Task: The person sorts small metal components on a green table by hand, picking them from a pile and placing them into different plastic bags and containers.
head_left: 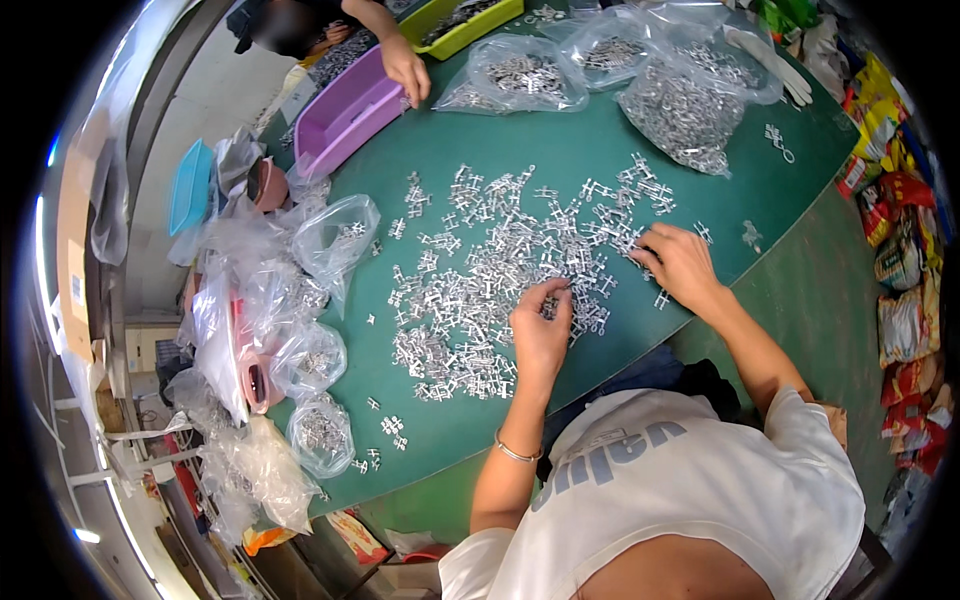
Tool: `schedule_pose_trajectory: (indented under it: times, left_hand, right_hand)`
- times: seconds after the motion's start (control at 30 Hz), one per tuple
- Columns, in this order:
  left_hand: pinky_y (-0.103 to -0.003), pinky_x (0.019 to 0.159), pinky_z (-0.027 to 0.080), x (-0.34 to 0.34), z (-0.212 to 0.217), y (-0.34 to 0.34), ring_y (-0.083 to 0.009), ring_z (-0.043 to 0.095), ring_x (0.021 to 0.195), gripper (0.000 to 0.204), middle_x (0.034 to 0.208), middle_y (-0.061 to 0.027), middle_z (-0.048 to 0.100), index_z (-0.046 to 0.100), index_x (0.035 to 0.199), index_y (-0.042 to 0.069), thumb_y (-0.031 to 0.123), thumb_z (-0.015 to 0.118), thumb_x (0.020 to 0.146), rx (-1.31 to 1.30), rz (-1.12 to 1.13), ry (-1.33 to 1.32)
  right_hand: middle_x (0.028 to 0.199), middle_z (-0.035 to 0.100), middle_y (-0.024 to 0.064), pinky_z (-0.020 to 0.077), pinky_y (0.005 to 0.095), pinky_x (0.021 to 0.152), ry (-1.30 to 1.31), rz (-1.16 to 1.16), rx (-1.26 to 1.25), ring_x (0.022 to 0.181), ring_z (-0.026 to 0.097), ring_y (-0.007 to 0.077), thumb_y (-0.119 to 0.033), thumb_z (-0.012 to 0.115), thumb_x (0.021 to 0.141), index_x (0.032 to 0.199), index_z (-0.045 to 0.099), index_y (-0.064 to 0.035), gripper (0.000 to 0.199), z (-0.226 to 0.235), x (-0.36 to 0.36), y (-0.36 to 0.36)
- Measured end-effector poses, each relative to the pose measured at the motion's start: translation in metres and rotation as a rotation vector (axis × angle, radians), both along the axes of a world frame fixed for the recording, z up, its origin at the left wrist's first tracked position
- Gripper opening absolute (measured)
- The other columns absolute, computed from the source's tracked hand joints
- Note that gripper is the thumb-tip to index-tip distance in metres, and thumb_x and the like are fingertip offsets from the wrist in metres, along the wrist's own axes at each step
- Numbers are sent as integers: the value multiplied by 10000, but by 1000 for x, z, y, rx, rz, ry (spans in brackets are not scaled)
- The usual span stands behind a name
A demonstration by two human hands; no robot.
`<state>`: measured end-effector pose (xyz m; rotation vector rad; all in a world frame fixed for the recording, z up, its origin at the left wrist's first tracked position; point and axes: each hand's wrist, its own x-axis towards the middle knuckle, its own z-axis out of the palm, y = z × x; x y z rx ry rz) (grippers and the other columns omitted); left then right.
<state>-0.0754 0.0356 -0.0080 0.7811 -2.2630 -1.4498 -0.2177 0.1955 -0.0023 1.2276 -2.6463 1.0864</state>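
A wide heap of small silver metal parts, each shaped like short linked bars, is spread over the green table. At the heap's near edge my left hand has its thumb and fingers curled together; whatever lies between the tips is too small to make out. My right hand reaches in from the right, with thumb and fingertips pinched on a small silver metal part at the heap's right edge. More loose parts lie just beyond that hand.
Clear plastic bags of parts stand along the far side, beside a white glove. Another person's hand is over a purple bin, near a yellow-green bin. More bags line the left edge.
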Motion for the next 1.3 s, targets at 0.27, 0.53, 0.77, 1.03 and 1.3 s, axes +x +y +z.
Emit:
schedule_pose_trajectory:
  times: [0.27,0.53,0.77,1.03,1.3]
  left_hand:
    - [-278,556,422,-3,14,-30,-137,530,572,211,736,-81,613,615,969,24,48,616,760,-67,3,-18]
    - [-329,737,451,-51,18,-149,-270,605,769,263,784,-117,626,608,988,6,93,625,739,-212,91,-31]
    - [-405,756,464,-168,-2,-254,-332,585,873,347,988,-133,575,603,1018,47,168,689,704,-561,329,-235]
    - [-421,660,497,-209,-36,-309,-355,612,770,169,982,-150,586,652,853,57,174,661,730,-881,349,-302]
    - [-204,409,368,-149,42,-190,-86,474,453,200,627,-31,572,604,803,-17,173,568,851,595,-168,128]
  right_hand:
    - [670,562,103,414,366,521,-173,-9,-107,587,540,298,-135,636,751,750,636,-32,103,10,-14,-9]
    - [805,619,156,460,379,611,-91,-42,-28,697,590,330,-142,567,814,885,627,-31,145,11,-17,-22]
    - [725,583,145,434,327,586,-280,12,-173,623,555,255,-66,471,863,955,600,-9,168,9,-20,-38]
    - [618,475,61,359,251,515,-436,-104,-315,549,442,123,-9,425,867,994,580,21,203,20,-18,-20]
    - [708,531,31,373,213,549,-539,-46,-412,601,458,78,-93,447,891,1026,574,15,214,25,-16,-37]
